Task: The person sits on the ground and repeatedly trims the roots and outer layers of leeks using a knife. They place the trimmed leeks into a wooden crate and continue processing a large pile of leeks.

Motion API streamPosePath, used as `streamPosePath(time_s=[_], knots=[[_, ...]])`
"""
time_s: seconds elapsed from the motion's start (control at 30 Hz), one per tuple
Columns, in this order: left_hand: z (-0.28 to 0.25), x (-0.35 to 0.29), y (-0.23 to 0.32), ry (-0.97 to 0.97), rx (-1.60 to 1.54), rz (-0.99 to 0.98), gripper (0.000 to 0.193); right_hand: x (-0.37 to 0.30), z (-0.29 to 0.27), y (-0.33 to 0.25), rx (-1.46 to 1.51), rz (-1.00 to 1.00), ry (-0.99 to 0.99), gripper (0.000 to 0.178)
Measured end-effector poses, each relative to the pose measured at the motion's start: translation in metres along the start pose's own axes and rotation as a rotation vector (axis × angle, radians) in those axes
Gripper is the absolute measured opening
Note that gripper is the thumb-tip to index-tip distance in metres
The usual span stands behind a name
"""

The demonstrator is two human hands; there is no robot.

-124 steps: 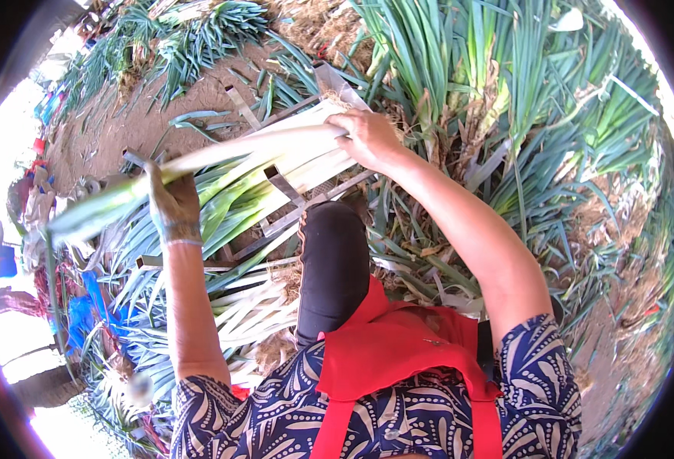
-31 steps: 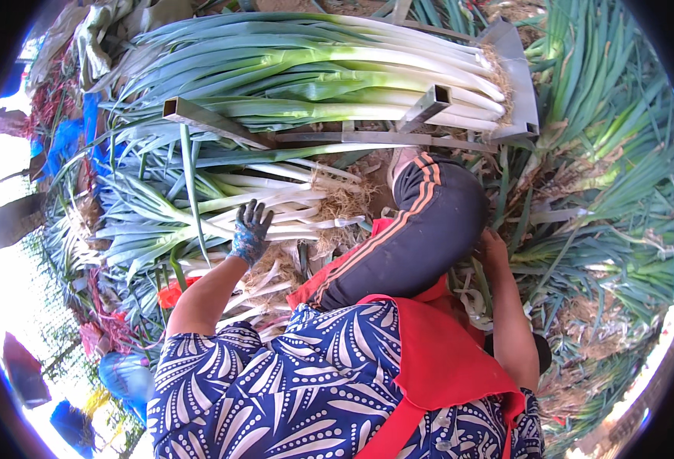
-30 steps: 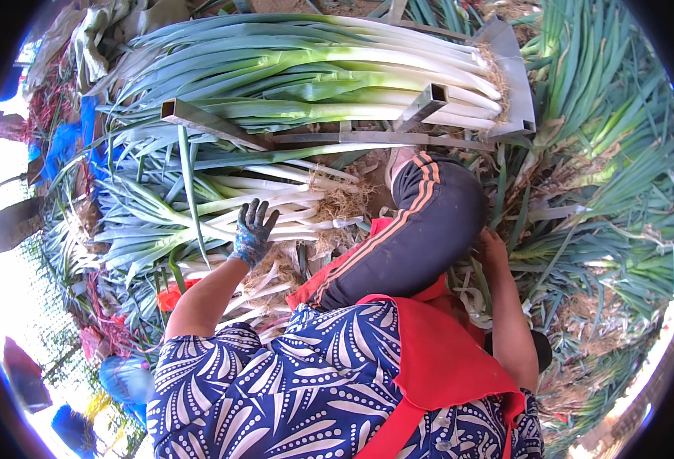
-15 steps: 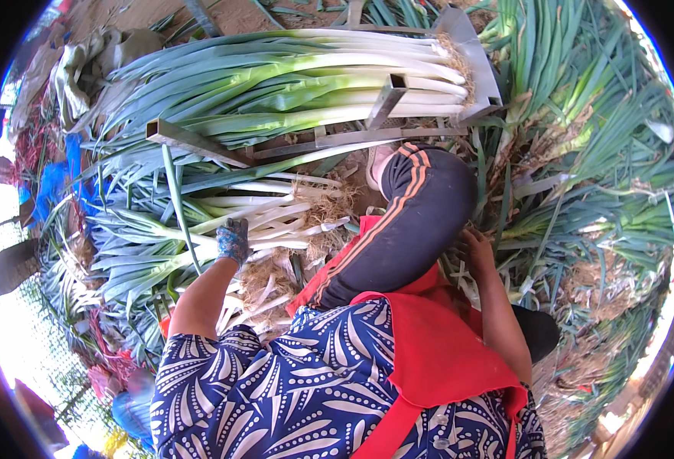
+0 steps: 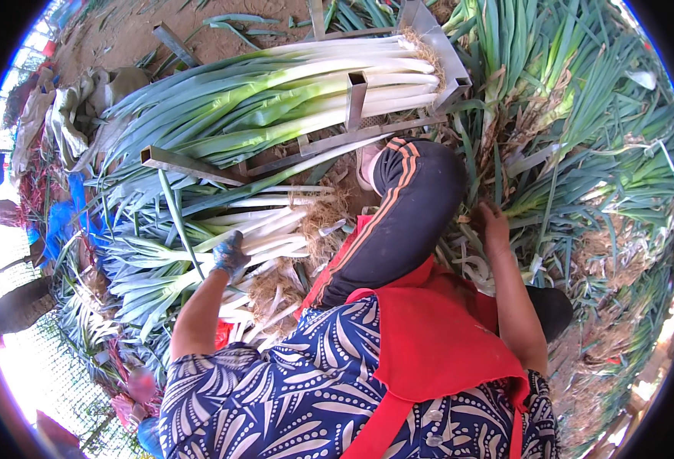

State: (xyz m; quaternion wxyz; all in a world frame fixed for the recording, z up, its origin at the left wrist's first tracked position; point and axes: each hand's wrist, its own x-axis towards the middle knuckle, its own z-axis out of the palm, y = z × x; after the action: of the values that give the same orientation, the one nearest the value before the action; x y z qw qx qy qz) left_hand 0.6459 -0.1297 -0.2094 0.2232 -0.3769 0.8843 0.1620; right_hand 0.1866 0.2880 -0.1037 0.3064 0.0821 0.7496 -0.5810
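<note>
Left hand (image 5: 231, 255) in blue-patterned glove (image 5: 230, 249): curled over loose white-and-green leeks (image 5: 264, 224) beside the near edge of the grey metal rack (image 5: 356, 103); grip unclear from above. Bare right hand (image 5: 493, 223): half open, nothing visible in it. Risk: matted tan roots (image 5: 323, 213), if pulled, could drag neighbouring leeks askew.

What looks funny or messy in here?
One long green leaf looks askew: near the gloved left hand, it cuts across the loose leeks instead of lying alongside them.
</note>
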Motion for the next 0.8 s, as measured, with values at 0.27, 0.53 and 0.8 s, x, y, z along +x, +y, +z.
streamPosePath(time_s=[0.27,0.53,0.8], knots=[[-0.219,-0.036,0.085,0.024,-0.351,0.379,0.050,-0.104,0.084,-0.133,-0.374,-0.901,-0.347,0.012],[-0.262,-0.037,0.231,0.033,-0.506,0.784,0.054,-0.128,0.208,-0.107,0.011,-0.644,-0.868,0.050],[-0.257,-0.044,0.266,-0.010,-0.505,0.700,0.078,-0.120,0.183,-0.091,0.255,-0.544,-0.750,0.043]])
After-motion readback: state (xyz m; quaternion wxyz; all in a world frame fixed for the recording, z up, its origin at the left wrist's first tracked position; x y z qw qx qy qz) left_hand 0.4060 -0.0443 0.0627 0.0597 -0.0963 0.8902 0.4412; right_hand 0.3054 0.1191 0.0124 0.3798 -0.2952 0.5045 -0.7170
